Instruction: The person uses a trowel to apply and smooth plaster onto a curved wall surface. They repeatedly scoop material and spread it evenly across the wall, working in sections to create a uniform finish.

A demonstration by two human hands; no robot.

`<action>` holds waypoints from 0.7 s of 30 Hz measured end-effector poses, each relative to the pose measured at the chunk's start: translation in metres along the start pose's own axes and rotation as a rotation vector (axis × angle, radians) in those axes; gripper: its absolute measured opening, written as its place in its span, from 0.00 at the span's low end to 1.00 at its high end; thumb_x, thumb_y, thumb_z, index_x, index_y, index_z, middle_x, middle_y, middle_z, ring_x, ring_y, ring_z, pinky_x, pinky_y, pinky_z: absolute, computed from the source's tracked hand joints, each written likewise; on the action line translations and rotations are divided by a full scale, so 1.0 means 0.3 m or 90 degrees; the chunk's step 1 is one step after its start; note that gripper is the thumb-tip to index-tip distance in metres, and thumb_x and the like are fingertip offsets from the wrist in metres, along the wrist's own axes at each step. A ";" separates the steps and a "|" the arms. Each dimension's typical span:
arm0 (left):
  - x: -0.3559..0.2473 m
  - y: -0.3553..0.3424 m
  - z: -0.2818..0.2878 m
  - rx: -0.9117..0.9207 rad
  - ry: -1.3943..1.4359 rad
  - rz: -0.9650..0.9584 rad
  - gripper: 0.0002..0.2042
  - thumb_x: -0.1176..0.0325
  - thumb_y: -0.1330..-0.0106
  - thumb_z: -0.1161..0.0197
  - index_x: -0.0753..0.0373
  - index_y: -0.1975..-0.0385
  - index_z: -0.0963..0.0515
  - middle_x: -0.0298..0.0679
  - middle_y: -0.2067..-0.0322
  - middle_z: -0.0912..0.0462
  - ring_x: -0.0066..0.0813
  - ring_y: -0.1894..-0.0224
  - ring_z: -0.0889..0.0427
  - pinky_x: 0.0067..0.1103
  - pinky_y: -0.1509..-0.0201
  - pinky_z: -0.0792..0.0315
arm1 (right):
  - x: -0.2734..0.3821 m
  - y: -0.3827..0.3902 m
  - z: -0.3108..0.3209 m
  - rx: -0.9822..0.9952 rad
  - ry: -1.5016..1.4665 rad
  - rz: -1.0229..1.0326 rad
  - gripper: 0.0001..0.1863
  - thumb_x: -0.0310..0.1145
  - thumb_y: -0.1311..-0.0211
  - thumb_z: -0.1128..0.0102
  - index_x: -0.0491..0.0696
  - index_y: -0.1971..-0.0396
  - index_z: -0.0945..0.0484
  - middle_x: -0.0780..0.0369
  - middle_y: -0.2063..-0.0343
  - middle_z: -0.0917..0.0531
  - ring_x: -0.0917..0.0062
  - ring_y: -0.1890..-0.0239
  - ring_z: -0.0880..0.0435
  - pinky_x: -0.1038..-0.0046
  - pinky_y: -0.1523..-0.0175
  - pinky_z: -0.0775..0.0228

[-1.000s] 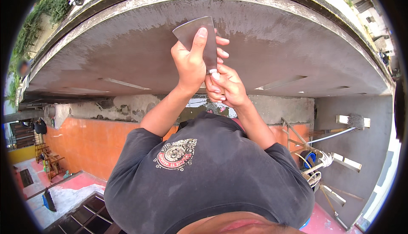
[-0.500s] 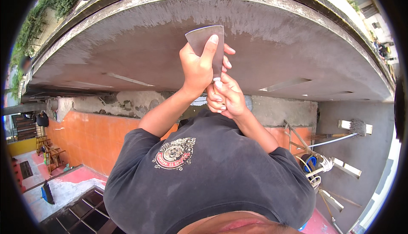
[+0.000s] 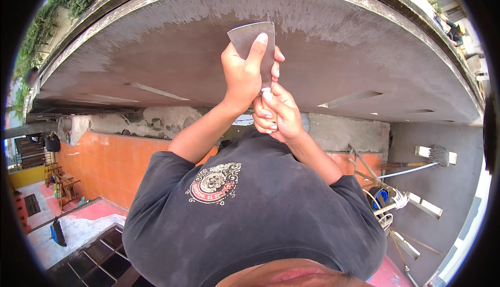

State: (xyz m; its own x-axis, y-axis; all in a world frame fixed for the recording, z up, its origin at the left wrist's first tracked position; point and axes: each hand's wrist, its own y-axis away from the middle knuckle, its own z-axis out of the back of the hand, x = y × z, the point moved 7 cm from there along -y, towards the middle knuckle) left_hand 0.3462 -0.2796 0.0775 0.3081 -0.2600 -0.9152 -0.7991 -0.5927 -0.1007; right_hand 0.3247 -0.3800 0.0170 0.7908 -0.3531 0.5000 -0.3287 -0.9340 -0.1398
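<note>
A flat metal scraper blade (image 3: 246, 36) lies against a grey, damp-looking cement surface (image 3: 172, 42) in front of me. My left hand (image 3: 242, 76) is on the blade, fingers pressing its face and thumb behind it. My right hand (image 3: 277, 114) sits just below, closed round the scraper's handle, which is mostly hidden in the fist. Both forearms rise from my dark T-shirt (image 3: 250, 214) toward the blade.
An orange wall (image 3: 109, 162) and patchy plaster band (image 3: 130, 123) run below the cement. Wooden sticks, a broom (image 3: 437, 154) and coiled rope (image 3: 388, 203) lean at the right. A dark metal grate (image 3: 99, 258) and wooden chairs (image 3: 60, 183) lie at the lower left.
Both hands and the scraper have slid a little to the right along the cement surface, and the blade has turned more upright. The grip is unchanged.
</note>
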 end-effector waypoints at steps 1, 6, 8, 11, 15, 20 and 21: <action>0.006 0.001 -0.001 -0.006 0.011 0.018 0.10 0.65 0.25 0.42 0.66 0.64 0.25 0.42 0.77 0.18 0.24 0.83 0.24 0.20 0.82 0.29 | 0.006 -0.003 -0.003 0.006 -0.012 0.005 0.07 0.37 0.20 0.55 0.50 0.54 0.35 0.66 0.80 0.33 0.87 0.89 0.41 0.82 0.83 0.46; -0.028 0.003 -0.010 0.009 0.011 -0.089 0.10 0.65 0.25 0.42 0.66 0.64 0.25 0.42 0.77 0.19 0.25 0.83 0.24 0.21 0.82 0.30 | 0.001 -0.001 0.017 -0.048 0.002 -0.012 0.06 0.37 0.20 0.55 0.51 0.55 0.35 0.66 0.80 0.33 0.87 0.89 0.41 0.82 0.84 0.46; -0.023 0.004 -0.011 0.010 0.004 -0.087 0.10 0.65 0.25 0.42 0.66 0.63 0.25 0.42 0.77 0.19 0.25 0.83 0.24 0.21 0.82 0.30 | -0.004 0.003 0.024 -0.063 0.000 -0.013 0.06 0.37 0.20 0.55 0.51 0.55 0.35 0.66 0.80 0.33 0.87 0.88 0.41 0.82 0.84 0.46; -0.001 0.005 -0.007 0.007 0.009 -0.049 0.09 0.65 0.25 0.41 0.66 0.62 0.26 0.42 0.77 0.18 0.25 0.84 0.24 0.20 0.82 0.30 | -0.013 0.005 0.019 -0.043 -0.019 -0.017 0.06 0.37 0.20 0.55 0.50 0.54 0.35 0.66 0.80 0.34 0.87 0.89 0.41 0.82 0.84 0.46; -0.014 0.009 0.003 -0.016 0.006 -0.112 0.09 0.65 0.26 0.40 0.65 0.63 0.25 0.42 0.77 0.19 0.24 0.84 0.24 0.20 0.82 0.30 | -0.006 0.006 0.030 -0.049 -0.012 0.002 0.07 0.36 0.21 0.55 0.49 0.55 0.34 0.67 0.81 0.34 0.88 0.89 0.41 0.82 0.84 0.46; 0.025 0.018 0.000 -0.016 0.007 -0.049 0.11 0.64 0.26 0.40 0.66 0.65 0.25 0.42 0.77 0.19 0.24 0.83 0.24 0.21 0.82 0.30 | -0.003 0.022 0.036 -0.040 -0.012 0.004 0.07 0.36 0.20 0.55 0.49 0.56 0.34 0.67 0.81 0.34 0.88 0.89 0.41 0.82 0.84 0.46; 0.032 0.024 -0.002 -0.005 -0.001 -0.041 0.11 0.63 0.26 0.41 0.66 0.65 0.25 0.42 0.77 0.19 0.24 0.83 0.24 0.21 0.82 0.30 | -0.013 0.024 0.036 -0.034 -0.021 -0.007 0.07 0.36 0.20 0.55 0.49 0.55 0.34 0.67 0.81 0.34 0.88 0.89 0.41 0.82 0.84 0.46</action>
State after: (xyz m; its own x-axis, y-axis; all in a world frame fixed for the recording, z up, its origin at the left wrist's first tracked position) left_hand 0.3437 -0.2867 0.0682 0.3582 -0.2192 -0.9075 -0.7737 -0.6138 -0.1571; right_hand 0.3250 -0.3859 0.0048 0.8104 -0.3457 0.4731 -0.3466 -0.9338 -0.0886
